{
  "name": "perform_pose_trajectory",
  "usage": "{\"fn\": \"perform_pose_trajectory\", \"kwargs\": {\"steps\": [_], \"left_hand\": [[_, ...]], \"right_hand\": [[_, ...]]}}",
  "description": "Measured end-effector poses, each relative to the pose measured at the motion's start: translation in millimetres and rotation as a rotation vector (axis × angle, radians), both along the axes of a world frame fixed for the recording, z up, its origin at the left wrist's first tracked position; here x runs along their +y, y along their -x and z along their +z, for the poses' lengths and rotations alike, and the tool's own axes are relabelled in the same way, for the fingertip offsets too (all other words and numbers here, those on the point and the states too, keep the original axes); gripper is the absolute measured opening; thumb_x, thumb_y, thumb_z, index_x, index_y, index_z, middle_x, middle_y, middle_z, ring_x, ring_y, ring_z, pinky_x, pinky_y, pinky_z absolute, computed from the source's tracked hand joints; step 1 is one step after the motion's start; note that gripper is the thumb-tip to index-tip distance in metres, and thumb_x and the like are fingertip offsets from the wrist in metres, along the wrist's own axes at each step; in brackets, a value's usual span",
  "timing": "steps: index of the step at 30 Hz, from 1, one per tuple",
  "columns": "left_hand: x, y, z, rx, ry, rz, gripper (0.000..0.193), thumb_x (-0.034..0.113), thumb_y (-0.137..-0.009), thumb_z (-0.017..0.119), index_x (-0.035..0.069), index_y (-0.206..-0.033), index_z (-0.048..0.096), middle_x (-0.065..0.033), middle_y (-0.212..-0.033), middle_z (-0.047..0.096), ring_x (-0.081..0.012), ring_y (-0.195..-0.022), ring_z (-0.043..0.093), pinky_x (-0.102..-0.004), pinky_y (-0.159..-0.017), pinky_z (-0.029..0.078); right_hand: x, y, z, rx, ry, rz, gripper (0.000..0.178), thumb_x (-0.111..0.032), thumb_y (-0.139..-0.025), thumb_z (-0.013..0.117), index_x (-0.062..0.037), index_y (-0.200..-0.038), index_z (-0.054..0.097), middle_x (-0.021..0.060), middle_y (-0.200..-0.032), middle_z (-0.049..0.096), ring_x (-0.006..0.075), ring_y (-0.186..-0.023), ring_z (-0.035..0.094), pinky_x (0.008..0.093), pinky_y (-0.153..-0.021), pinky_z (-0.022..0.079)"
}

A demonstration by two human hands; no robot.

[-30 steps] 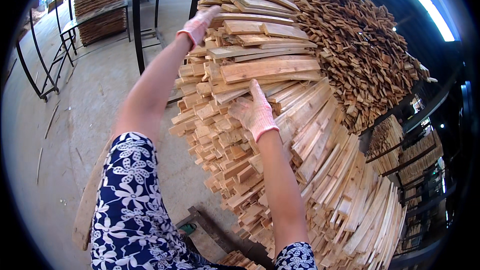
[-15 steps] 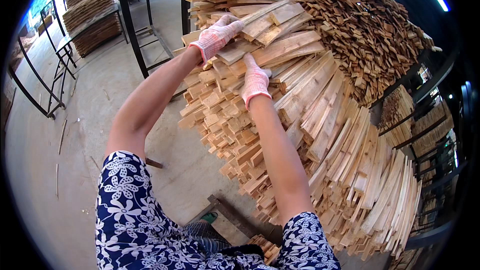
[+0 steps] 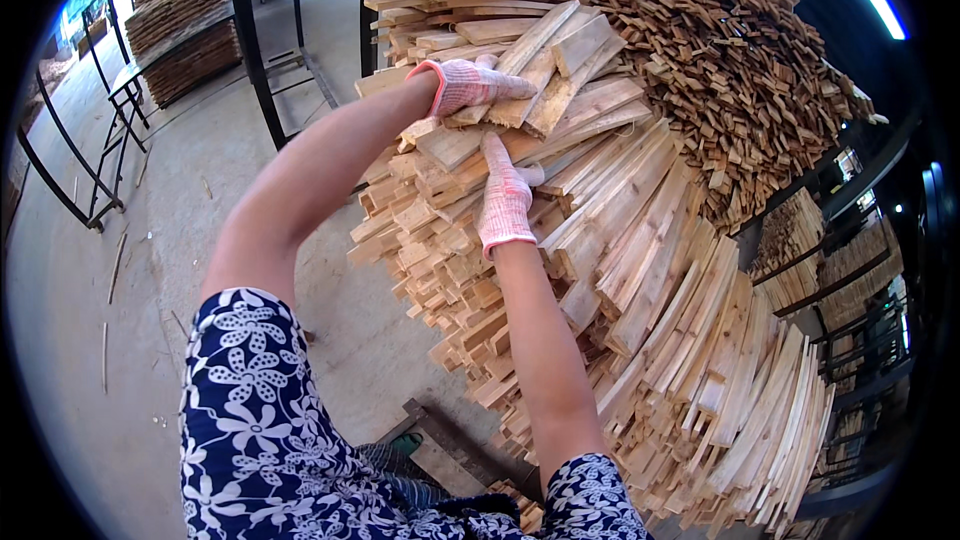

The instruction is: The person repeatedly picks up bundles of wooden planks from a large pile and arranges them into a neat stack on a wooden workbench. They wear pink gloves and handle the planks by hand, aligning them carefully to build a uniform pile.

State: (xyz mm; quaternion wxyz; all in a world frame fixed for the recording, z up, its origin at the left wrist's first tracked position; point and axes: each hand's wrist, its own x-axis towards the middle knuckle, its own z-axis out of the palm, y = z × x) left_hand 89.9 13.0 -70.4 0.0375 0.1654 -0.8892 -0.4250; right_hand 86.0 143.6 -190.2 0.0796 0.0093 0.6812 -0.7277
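Note:
Both my hands wear pale gloves with a pink tint. My left hand (image 3: 482, 86) lies over the left ends of some loose wooden boards (image 3: 575, 45), its fingers stretched out to the right. Below it, my right hand (image 3: 508, 198) grips the near edge of a short wooden board (image 3: 449, 146), one digit on top and the rest partly hidden. These boards rest on a large stack of sawn wooden strips (image 3: 630, 230), whose ends fan out toward me.
Behind stands a tall pile of darker wood pieces (image 3: 710, 60). Black metal posts (image 3: 252, 40) and stacked boards (image 3: 190, 40) are at the far left. Metal racks (image 3: 860, 290) line the right. A few thin sticks lie on the concrete floor (image 3: 170, 270).
My left hand has moved right and slightly down, its fingers now straighter over the boards. The loose top boards have turned more steeply. My right hand stays by the short board.

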Motion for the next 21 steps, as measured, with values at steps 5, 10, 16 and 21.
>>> {"fn": "perform_pose_trajectory", "kwargs": {"steps": [5,10,16,21], "left_hand": [[21,-3,-3,0.042,-0.139,-0.096,0.114,0.072,-0.081,0.066,0.010,-0.162,0.017,-0.0192,-0.160,0.035,-0.0308,-0.145,0.038,-0.0440,-0.113,0.039],[28,-31,-14,0.107,-0.061,-0.012,0.111,0.072,-0.082,0.063,0.011,-0.162,0.018,-0.0198,-0.157,0.040,-0.0313,-0.142,0.042,-0.0405,-0.113,0.039],[67,-154,-19,-0.074,-0.154,-0.028,0.104,0.072,-0.088,0.056,0.009,-0.161,0.017,-0.0242,-0.149,0.046,-0.0298,-0.134,0.050,-0.0378,-0.107,0.044],[75,-251,-63,0.020,-0.426,-0.148,0.113,0.078,-0.083,0.060,0.007,-0.160,0.016,-0.0278,-0.157,0.028,-0.0436,-0.137,0.045,-0.0463,-0.117,0.037]], "right_hand": [[12,31,-28,0.107,0.243,0.136,0.097,-0.033,-0.081,0.084,0.0065,-0.146,0.023,0.0228,-0.143,0.045,0.0291,-0.123,0.049,0.0392,-0.106,0.040],[46,-30,4,0.166,0.267,0.193,0.099,-0.030,-0.085,0.079,0.0078,-0.152,0.015,0.0224,-0.145,0.045,0.0293,-0.126,0.048,0.0381,-0.108,0.039],[104,-129,-14,0.025,0.323,0.351,0.095,-0.020,-0.088,0.073,0.0053,-0.155,0.011,0.0214,-0.143,0.047,0.0282,-0.128,0.047,0.0365,-0.109,0.039],[174,-211,-49,0.150,0.545,0.544,0.076,-0.025,-0.097,0.061,-0.0016,-0.156,0.020,0.0161,-0.148,0.046,0.0296,-0.135,0.046,0.0400,-0.116,0.038]]}}
